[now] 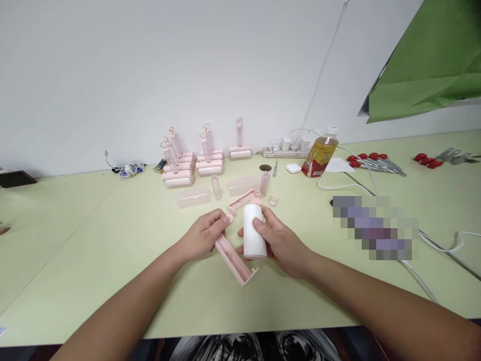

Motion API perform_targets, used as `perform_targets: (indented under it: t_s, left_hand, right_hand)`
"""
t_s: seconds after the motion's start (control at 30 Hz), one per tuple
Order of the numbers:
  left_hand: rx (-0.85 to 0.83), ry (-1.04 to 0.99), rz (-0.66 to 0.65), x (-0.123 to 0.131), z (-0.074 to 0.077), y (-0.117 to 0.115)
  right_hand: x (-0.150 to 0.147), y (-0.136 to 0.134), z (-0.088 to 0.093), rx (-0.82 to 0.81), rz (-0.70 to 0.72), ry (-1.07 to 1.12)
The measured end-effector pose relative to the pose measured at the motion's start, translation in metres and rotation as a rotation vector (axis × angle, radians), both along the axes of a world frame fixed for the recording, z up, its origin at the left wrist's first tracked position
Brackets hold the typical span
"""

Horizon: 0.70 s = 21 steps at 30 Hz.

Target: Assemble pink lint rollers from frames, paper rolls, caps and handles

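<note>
Left hand (205, 233) pinching pink holder (236, 260), right hand (281, 243) gripping white roll (251, 233), toward front edge of bench (78, 265). Likely joining step; next move calls for lining up both.

We bring our bare left forearm (146, 278) in from the lower left of the frame, our right forearm (361, 288) from the lower right. Near the centre, our left hand (203, 233) pinches, its left thumb (218, 229) laid over bent fingers. Just beside it, our right hand (281, 240) curls wide, the right thumb (265, 230) in front pointing up and left, two fingertips (240, 232) showing across from it.
</note>
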<state>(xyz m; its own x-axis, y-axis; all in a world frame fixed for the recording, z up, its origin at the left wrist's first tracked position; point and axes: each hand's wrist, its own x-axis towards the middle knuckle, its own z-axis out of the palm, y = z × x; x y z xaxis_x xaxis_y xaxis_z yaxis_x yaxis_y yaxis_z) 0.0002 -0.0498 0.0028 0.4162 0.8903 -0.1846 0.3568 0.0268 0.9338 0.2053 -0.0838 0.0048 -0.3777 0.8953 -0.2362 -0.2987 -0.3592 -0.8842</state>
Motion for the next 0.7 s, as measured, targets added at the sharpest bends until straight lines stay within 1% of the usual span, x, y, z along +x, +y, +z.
perform_targets:
  t_s: [0.1,0.23,0.37,0.53,0.6,0.7]
  left_hand:
    - [0.072,0.036,0.016,0.005,-0.003,-0.001]
    - [0.122,0.044,0.01,0.008,-0.004,-0.002]
    - [0.157,0.046,0.016,0.009,-0.007,-0.003]
    - [0.16,0.059,0.032,0.012,-0.009,-0.005]
    - [0.149,0.067,0.056,0.013,-0.009,-0.006]
    - [0.108,0.057,0.068,0.014,-0.009,-0.007]
  right_hand:
    - [-0.001,-0.001,-0.003,0.045,0.0,-0.034]
    - [-0.003,0.0,-0.009,0.137,-0.003,-0.069]
    - [-0.005,0.0,-0.015,0.14,0.055,-0.105]
    - [-0.007,-0.004,-0.016,0.133,0.222,-0.087]
    - [-0.007,-0.005,-0.015,0.15,0.243,-0.089]
    - [-0.007,-0.006,-0.013,0.18,0.235,-0.127]
